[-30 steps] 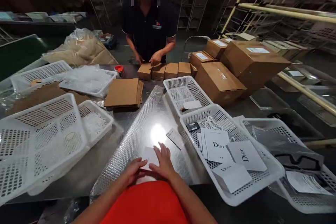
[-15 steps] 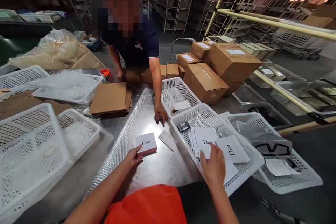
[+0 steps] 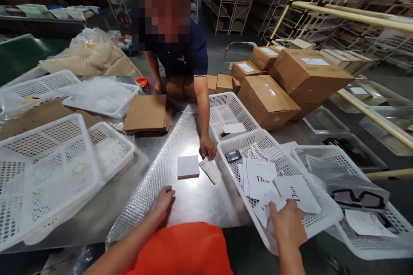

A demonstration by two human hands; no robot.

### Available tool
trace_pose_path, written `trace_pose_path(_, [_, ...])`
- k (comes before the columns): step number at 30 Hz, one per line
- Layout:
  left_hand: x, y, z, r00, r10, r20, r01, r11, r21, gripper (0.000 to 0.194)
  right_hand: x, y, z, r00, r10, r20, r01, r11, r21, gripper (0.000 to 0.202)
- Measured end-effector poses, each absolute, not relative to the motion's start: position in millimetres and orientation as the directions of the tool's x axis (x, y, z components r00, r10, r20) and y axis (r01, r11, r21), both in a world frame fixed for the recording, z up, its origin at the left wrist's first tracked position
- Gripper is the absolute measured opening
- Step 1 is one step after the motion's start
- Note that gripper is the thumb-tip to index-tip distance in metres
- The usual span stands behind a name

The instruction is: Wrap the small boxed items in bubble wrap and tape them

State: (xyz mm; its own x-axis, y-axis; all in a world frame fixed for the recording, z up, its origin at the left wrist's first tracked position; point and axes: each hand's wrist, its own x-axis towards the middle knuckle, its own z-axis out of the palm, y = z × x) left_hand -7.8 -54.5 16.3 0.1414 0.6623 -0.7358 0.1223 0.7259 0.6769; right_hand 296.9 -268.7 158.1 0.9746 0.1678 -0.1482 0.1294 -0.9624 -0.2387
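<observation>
Having released the box (image 3: 188,167), now lying on the table (image 3: 190,206) beside the receipt (image 3: 210,171), the left hand (image 3: 165,202) is curling empty, leaving work to the right hand (image 3: 288,221), which is reaching over bags (image 3: 260,176) in a basket (image 3: 334,214), its grip unclear.

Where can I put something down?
The table is bare between the left hand, the white box and the Dior basket; another patch lies between the left baskets and the bubble wrap. Crowded: that basket, and by the slip, another person's hand.
</observation>
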Motion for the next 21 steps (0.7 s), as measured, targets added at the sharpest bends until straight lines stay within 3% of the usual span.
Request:
trace_pose_path(3, [-11.9,-71.2,37.9,0.126,0.729,-0.673,0.212,0.643,0.736,0.031,309.1,-279.2,189.3,0.976,0.192,-0.107,0.131,-0.899,-0.418,0.073])
trace_pose_path(5, [-4.0,-78.9,64.8,0.312,0.698,-0.644,0.209,0.611,0.763,0.041,310.8,-279.7,205.0,0.947,0.289,-0.141,0.130,-0.744,-0.655,0.072])
trace_pose_path(8, [19.0,-87.3,112.2,0.702,0.461,-0.543,0.034,0.740,0.672,0.065,289.4,-258.4,207.3,0.755,0.577,-0.311,-0.055,-0.418,-0.907,0.065])
trace_pose_path(11, [40.6,-92.5,142.4,0.878,0.293,-0.378,-0.103,0.887,0.450,0.079,241.2,-217.2,184.4,0.489,0.798,-0.352,-0.194,-0.294,-0.936,0.060])
trace_pose_path(14, [44.1,-94.2,144.9,0.879,0.249,-0.407,-0.094,0.926,0.365,0.088,188.0,-178.9,156.6,0.512,0.801,-0.310,-0.112,-0.295,-0.949,0.068])
trace_pose_path(17, [27.9,-94.1,138.3,0.791,0.392,-0.471,-0.186,0.886,0.425,0.084,151.9,-157.3,144.0,0.532,0.787,-0.313,-0.049,-0.341,-0.939,0.075])
trace_pose_path(21, [0.0,-92.1,141.3,0.720,0.543,-0.431,-0.289,0.800,0.526,0.092,136.9,-149.4,151.1,0.233,0.884,-0.405,-0.061,-0.402,-0.913,0.087])
